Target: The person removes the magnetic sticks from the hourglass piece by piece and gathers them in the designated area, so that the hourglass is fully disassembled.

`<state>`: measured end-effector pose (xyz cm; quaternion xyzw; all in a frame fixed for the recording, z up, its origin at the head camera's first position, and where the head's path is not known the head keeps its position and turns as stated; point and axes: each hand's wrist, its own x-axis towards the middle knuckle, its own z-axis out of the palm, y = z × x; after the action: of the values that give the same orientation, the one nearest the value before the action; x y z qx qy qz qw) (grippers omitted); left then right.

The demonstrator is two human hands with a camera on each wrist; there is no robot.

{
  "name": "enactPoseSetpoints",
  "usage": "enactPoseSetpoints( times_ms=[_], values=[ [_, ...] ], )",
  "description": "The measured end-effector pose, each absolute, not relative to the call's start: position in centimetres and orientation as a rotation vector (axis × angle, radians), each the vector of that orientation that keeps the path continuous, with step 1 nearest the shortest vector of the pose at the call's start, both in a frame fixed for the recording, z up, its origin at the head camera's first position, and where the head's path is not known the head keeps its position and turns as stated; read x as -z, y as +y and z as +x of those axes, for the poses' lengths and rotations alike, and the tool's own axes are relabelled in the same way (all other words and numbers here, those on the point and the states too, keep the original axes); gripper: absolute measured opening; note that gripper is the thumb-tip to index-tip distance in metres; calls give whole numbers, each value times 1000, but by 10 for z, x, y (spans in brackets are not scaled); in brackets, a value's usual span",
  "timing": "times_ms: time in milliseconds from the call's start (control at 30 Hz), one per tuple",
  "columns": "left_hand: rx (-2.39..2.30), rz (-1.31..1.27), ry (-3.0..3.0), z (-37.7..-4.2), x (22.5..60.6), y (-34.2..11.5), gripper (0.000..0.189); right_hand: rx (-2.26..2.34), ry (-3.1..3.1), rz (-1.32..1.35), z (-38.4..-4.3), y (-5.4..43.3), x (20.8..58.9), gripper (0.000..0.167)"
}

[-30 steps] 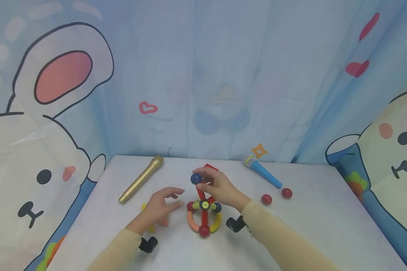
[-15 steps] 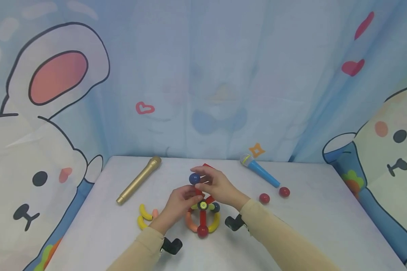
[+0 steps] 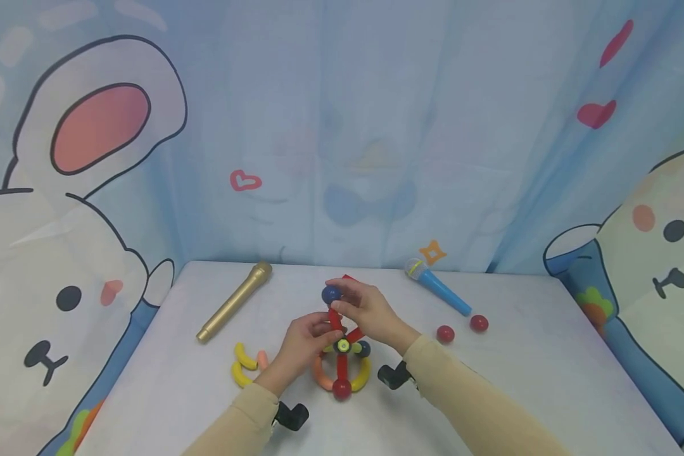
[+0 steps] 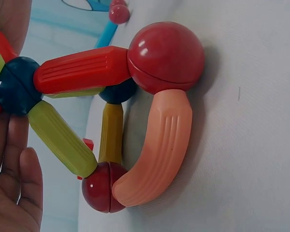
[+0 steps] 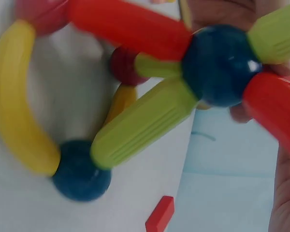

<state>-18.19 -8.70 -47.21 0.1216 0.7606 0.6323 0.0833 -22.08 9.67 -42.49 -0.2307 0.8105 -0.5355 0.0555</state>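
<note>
A magnetic stick-and-ball structure stands mid-table, its ring built from curved salmon (image 4: 162, 150) and yellow (image 5: 17, 96) sticks joined by red (image 3: 342, 389) and blue (image 5: 82, 170) balls. Straight red and light-green sticks (image 5: 144, 123) rise from the ring to a central blue ball (image 5: 222, 65). Above that, red sticks fan upward, one of them bearing a blue ball (image 3: 331, 294) at its tip. My right hand (image 3: 373, 310) pinches this top ball from the right. With thumb and fingers, my left hand (image 3: 303, 345) grips the red stick (image 3: 334, 320) beneath it.
Curved yellow sticks (image 3: 241, 375) and a salmon stick (image 3: 262, 360) lie left of the structure. A gold microphone (image 3: 234, 304) rests at the back left, a blue microphone (image 3: 441, 290) at the back right. Two red balls (image 3: 446, 334) sit right. Behind lies a red block (image 5: 160, 214).
My left hand has moved right from beside the structure and taken hold of the red stick under the top ball. The right hand stays at the blue ball.
</note>
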Motion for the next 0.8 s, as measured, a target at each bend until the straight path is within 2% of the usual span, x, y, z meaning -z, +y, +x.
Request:
enactPoseSetpoints(
  times_ms=[200, 400, 600, 800],
  values=[
    [-1887, 349, 2253, -182, 472, -84, 31, 1679, 2502, -554, -219, 121, 424, 48],
    [-1859, 322, 2245, -182, 471, -82, 31, 1680, 2632, -387, -203, 206, 434, 52],
    [-1826, 336, 2279, -181, 474, -86, 33, 1311, 2937, -155, -179, 293, 462, 47],
    [-1823, 358, 2277, -181, 475, -87, 34, 1015, 3009, 13, -170, 320, 495, 48]
  ],
)
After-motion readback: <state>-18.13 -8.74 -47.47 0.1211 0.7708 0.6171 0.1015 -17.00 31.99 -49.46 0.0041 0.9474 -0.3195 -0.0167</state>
